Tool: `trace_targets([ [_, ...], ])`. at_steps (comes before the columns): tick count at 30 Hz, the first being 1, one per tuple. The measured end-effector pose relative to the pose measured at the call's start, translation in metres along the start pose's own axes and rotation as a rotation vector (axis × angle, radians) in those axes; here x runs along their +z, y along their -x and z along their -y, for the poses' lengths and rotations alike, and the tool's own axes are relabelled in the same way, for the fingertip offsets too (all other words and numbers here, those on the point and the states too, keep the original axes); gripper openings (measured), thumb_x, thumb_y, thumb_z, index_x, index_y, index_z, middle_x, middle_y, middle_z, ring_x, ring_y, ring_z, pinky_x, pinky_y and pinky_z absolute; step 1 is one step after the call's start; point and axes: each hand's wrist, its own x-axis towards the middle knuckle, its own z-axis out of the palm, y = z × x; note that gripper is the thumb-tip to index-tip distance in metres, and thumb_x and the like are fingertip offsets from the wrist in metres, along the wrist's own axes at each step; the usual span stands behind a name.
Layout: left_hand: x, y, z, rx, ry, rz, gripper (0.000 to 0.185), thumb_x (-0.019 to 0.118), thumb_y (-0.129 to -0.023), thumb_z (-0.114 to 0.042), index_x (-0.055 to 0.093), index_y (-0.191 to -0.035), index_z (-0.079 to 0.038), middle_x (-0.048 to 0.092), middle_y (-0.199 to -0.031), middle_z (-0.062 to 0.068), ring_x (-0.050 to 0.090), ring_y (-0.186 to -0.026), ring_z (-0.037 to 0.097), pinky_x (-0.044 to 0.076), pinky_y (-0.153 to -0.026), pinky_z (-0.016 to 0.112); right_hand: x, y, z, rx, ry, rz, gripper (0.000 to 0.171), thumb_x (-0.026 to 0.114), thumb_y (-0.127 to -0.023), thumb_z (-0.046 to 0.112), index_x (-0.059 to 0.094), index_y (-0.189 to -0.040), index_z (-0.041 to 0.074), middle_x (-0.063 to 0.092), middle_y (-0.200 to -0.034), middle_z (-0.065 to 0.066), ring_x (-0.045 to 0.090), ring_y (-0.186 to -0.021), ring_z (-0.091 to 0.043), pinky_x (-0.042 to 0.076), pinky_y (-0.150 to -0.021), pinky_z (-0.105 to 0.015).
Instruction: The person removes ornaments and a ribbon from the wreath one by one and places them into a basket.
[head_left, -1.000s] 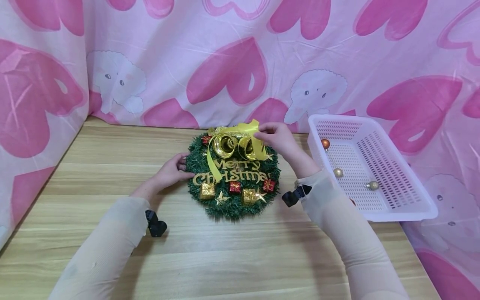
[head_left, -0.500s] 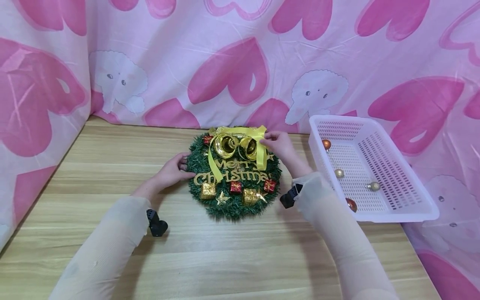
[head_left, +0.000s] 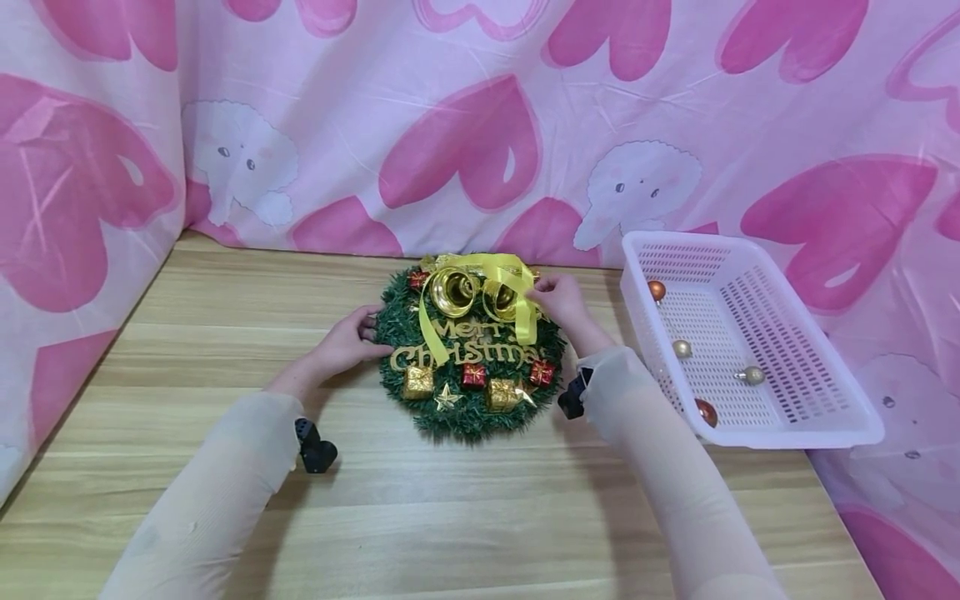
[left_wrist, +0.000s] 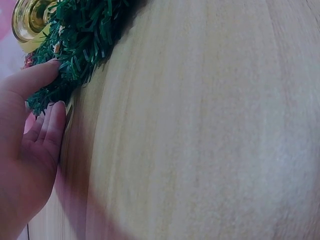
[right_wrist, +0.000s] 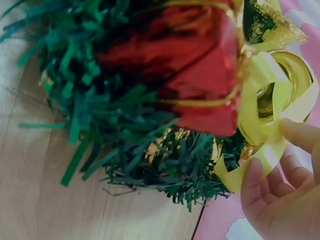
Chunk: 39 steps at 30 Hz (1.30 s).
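Observation:
A green tinsel wreath [head_left: 471, 423] lies on the table, with gold "Merry Christmas" lettering [head_left: 468, 354] across it. Two gold bells [head_left: 453, 292] sit at its top under a yellow ribbon [head_left: 527, 325]. On the wreath's left edge, my left hand [head_left: 345, 340] holds the tinsel, thumb on top and fingers along the side and below, as the left wrist view shows. Between thumb and fingers, my right hand [right_wrist: 282, 200] pinches the ribbon beside the right bell. In the right wrist view a red gift box [right_wrist: 195, 70] looms large over the tinsel.
A white perforated basket [head_left: 817, 437] stands to the right, holding several small baubles, including an orange one [head_left: 656, 290] and a gold one [head_left: 752, 376]. Behind the wooden table [head_left: 420, 517] hangs a pink heart-patterned cloth [head_left: 322, 125].
My right hand has come down and nearer with the ribbon, which now crosses the right bell lower. My left hand stays at the wreath's edge.

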Motion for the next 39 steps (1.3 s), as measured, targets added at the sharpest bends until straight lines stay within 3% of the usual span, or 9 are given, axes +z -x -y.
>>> trace_targets([
  [5,0.000,0.000,-0.001,-0.005,0.004,0.001,0.082,0.070,-0.080,-0.012,0.023,-0.147,-0.005,0.042,-0.128,0.024,0.045,-0.111,0.033,0.043,-0.095,0.044,0.001,-0.001,-0.001,0.069,-0.023,0.042,0.024,0.064,-0.088,0.019,0.062,-0.100,-0.001,0.050,-0.074,0.001,0.043,-0.060,-0.009,0.044,-0.060,-0.025],
  [12,0.000,0.001,-0.001,-0.003,0.010,0.002,0.082,0.070,-0.080,-0.012,0.023,-0.147,-0.005,0.042,-0.128,0.024,0.045,-0.110,0.032,0.043,-0.094,0.043,0.004,-0.004,-0.002,0.125,-0.053,0.068,0.038,0.063,-0.088,0.020,0.051,-0.115,-0.003,0.049,-0.086,-0.004,0.044,-0.061,-0.009,0.045,-0.061,-0.024],
  [20,0.000,0.000,-0.001,-0.001,0.004,0.002,0.082,0.071,-0.080,-0.013,0.023,-0.147,-0.005,0.043,-0.126,0.023,0.045,-0.108,0.030,0.044,-0.091,0.038,0.006,-0.006,-0.002,0.136,-0.026,0.105,0.040,0.063,-0.088,0.021,0.054,-0.119,-0.003,0.052,-0.102,-0.010,0.047,-0.073,-0.014,0.046,-0.064,-0.024],
  [26,0.000,0.000,-0.001,-0.006,-0.001,0.007,0.083,0.071,-0.080,-0.014,0.023,-0.147,-0.005,0.043,-0.126,0.023,0.045,-0.108,0.030,0.044,-0.090,0.037,0.006,-0.008,-0.009,0.138,-0.066,0.065,0.036,0.063,-0.087,0.015,0.057,-0.117,-0.005,0.054,-0.100,-0.010,0.046,-0.072,-0.013,0.043,-0.062,-0.022],
  [32,0.000,-0.001,-0.002,-0.008,-0.003,0.004,0.083,0.070,-0.080,-0.012,0.023,-0.147,-0.005,0.042,-0.127,0.024,0.045,-0.109,0.032,0.044,-0.092,0.040,0.001,-0.010,-0.011,0.150,-0.113,0.034,0.032,0.058,-0.089,0.010,0.059,-0.116,-0.006,0.058,-0.112,-0.018,0.048,-0.074,-0.012,0.047,-0.067,-0.023],
  [34,0.000,-0.001,-0.002,-0.008,-0.006,0.003,0.083,0.070,-0.080,-0.012,0.023,-0.147,-0.005,0.042,-0.128,0.024,0.045,-0.110,0.032,0.044,-0.093,0.042,-0.001,-0.008,-0.010,0.148,-0.114,0.023,0.030,0.057,-0.089,0.012,0.061,-0.114,-0.006,0.059,-0.110,-0.016,0.050,-0.074,-0.013,0.048,-0.070,-0.025],
  [39,-0.001,-0.001,-0.001,-0.005,-0.004,0.002,0.082,0.070,-0.080,-0.011,0.023,-0.147,-0.005,0.042,-0.128,0.024,0.045,-0.109,0.032,0.043,-0.095,0.044,-0.008,-0.005,-0.007,0.135,-0.103,0.000,0.028,0.057,-0.090,0.018,0.063,-0.106,-0.004,0.054,-0.086,-0.005,0.048,-0.073,-0.016,0.044,-0.068,-0.028],
])
